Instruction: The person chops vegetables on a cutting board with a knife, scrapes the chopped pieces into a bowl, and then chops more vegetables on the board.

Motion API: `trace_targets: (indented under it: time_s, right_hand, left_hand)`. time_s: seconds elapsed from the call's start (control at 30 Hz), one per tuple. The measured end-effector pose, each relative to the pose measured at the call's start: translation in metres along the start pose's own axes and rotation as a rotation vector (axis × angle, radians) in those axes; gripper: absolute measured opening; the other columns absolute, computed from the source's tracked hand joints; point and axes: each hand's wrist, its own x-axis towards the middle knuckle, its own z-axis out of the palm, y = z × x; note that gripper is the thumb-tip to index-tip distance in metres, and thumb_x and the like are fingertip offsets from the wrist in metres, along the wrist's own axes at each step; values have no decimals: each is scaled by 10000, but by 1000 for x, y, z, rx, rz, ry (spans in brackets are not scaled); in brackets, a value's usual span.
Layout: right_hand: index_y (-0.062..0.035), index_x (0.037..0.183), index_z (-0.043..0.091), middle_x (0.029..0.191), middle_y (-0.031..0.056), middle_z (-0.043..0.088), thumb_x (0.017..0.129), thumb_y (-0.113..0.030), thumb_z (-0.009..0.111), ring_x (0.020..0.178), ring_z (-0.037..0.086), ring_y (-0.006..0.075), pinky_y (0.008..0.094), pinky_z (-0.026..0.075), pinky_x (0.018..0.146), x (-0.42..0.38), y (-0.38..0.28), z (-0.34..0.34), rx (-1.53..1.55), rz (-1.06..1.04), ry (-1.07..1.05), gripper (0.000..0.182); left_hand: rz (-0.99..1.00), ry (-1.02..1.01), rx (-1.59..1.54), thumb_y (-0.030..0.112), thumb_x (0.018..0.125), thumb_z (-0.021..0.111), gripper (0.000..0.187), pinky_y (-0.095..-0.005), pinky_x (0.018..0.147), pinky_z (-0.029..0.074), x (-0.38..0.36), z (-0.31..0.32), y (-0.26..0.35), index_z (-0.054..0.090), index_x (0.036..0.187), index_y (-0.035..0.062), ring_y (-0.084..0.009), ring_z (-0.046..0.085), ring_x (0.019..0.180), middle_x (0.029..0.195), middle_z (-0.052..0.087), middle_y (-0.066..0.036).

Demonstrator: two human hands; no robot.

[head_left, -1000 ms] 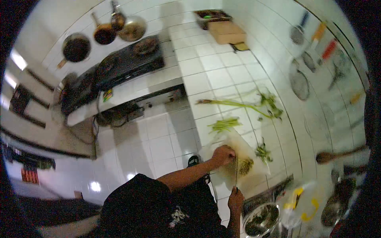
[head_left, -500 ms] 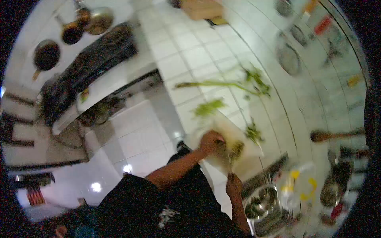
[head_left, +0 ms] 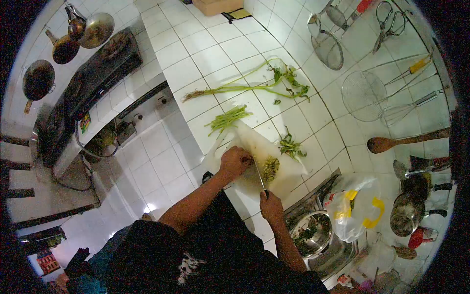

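My right hand is wrapped round the black handle of a knife, its blade standing on a pale cutting board. Close to the blade's far end, my left hand is closed, fingers curled down to the board. Whatever it pinches is hidden under the fingers. A small heap of chopped green pieces lies just right of the blade. Beyond the board is a bunch of cut green stems. Some leafy trimmings lie near the board's right edge.
Long rooted stalks with leaves lie farther back on the tiled counter. At right, a steel bowl of greens sits over the sink, beside a plastic bag. Utensils, including a wooden spoon, hang on the wall.
The view has turned and sharpened, so the scene sits farther left and higher. Both hands remain at the board, the right still gripping the knife beside the chopped heap.
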Motion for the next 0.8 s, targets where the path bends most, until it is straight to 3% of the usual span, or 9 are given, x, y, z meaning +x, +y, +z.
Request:
trace_targets:
  time_s: [0.13, 0.23, 0.33, 0.43, 0.53, 0.6, 0.7, 0.8]
  right_hand:
    - [24, 1012, 620, 940, 282, 634, 984, -373, 409, 909, 594, 484, 527, 471, 812, -6, 14, 6, 18, -9, -14, 451]
    - [21, 1005, 619, 935, 282, 631, 990, -384, 402, 912, 591, 481, 523, 474, 805, -14, 30, 14, -11, -20, -3, 459]
    - [-2, 1000, 589, 890, 262, 629, 1001, -307, 379, 802, 603, 470, 548, 487, 721, -19, 34, 14, -81, -166, 94, 371]
    - [1, 1009, 584, 884, 265, 627, 1001, -297, 380, 822, 603, 466, 530, 492, 728, -21, 36, 14, -73, -106, 56, 362]
    - [3, 1014, 579, 904, 263, 628, 1001, -295, 377, 838, 604, 460, 526, 492, 735, -17, 38, 11, -128, -212, 103, 360]
    - [30, 985, 607, 949, 280, 632, 995, -390, 390, 912, 589, 480, 530, 473, 802, -19, 30, 4, -55, -71, 61, 472]
    - [38, 998, 607, 964, 290, 629, 993, -388, 392, 928, 588, 481, 534, 472, 814, -23, 21, 0, -16, -54, 45, 477]
    - [34, 1013, 611, 980, 294, 627, 994, -387, 387, 955, 586, 477, 527, 473, 828, -20, 24, 1, -100, -150, -8, 477]
  left_hand:
    - [-76, -61, 4, 215, 711, 709, 103, -383, 761, 513, 2, -1, -2, 736, 796, 164, -265, 610, 851, 863, 686, -38]
    - [18, 40, -44, 218, 713, 710, 98, -380, 764, 511, -1, 3, -7, 732, 785, 156, -264, 611, 855, 840, 678, -44]
    - [55, 86, -113, 229, 708, 730, 103, -384, 754, 507, -1, 2, -7, 728, 773, 150, -265, 610, 853, 813, 666, -46]
    - [49, 30, -33, 245, 705, 746, 112, -390, 739, 502, -4, 5, -13, 725, 764, 152, -268, 607, 844, 794, 656, -46]
    - [87, 140, -135, 256, 713, 747, 111, -396, 731, 498, -5, 8, -13, 727, 763, 160, -269, 603, 836, 798, 653, -43]
    - [26, 94, -75, 241, 711, 738, 94, -400, 735, 498, -6, 9, -10, 728, 764, 164, -271, 600, 828, 781, 648, -41]
    - [44, 132, -92, 231, 699, 731, 94, -398, 726, 500, -7, 8, -10, 729, 770, 169, -269, 597, 820, 773, 645, -39]
    - [16, 132, 25, 221, 680, 723, 120, -393, 715, 506, -13, 8, -5, 735, 793, 180, -268, 594, 814, 783, 648, -38]
